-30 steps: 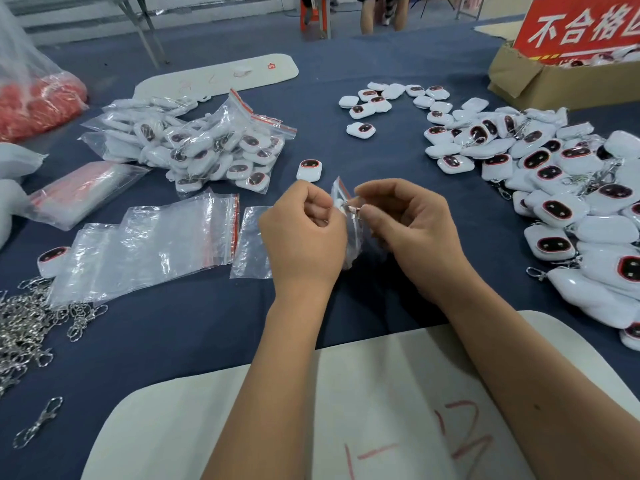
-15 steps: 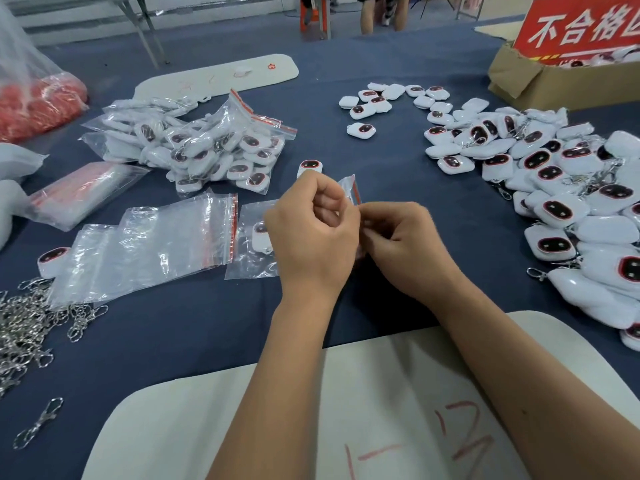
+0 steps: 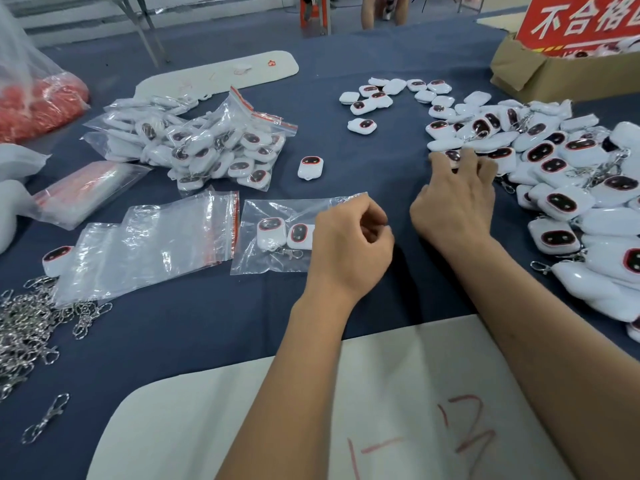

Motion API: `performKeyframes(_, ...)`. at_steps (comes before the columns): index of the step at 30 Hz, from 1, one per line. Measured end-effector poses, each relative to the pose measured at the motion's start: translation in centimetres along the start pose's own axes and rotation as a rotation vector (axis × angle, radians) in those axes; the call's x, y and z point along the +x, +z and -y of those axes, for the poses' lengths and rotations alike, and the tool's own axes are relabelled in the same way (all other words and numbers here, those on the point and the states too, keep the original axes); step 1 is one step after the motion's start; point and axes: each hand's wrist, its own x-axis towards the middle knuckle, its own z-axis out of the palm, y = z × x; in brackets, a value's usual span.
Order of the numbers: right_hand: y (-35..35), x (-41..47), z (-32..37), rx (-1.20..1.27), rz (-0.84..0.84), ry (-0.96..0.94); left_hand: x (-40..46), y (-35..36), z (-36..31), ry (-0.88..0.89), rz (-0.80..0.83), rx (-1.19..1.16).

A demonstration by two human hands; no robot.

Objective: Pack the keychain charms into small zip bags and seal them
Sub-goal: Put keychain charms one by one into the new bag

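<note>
On the bench (image 3: pixel 207 341), a zip bag (image 3: pixel 277 237) lies flat at 9 o'clock of the left hand (image 3: pixel 346 244), two charms (image 3: pixel 272 232) inside. The left hand's fingers curl loosely over its right edge; whether they pinch it I cannot tell. The right hand (image 3: pixel 457 202), fingers spread, reaches onto the charm pile (image 3: pixel 554 161) at 2 o'clock.

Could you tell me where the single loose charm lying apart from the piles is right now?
In the head view, the lone charm lies on the blue cloth left of centre, just right of the bagged-charm pile and above the bag holding two charms.
</note>
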Motion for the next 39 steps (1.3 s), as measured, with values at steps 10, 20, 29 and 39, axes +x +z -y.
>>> performKeyframes(10,-0.3,-0.9,0.6,0.156,-0.064,-0.292,0.4,-0.1,0.2,-0.117,-0.001,-0.055)
performKeyframes(20,-0.6,-3.6,0.8,0.264,0.005,-0.243,0.9,-0.9,0.5,-0.332,-0.116,-0.154)
performKeyframes(29,-1.7,-6.3,1.3,0.551,-0.012,-0.153,1.2,-1.8,0.5,-0.529,-0.084,-0.382)
performKeyframes(39,-2.2,-6.7,1.1,0.949,0.175,-0.342,0.9,-3.0,0.0,-0.595,-0.100,-0.769)
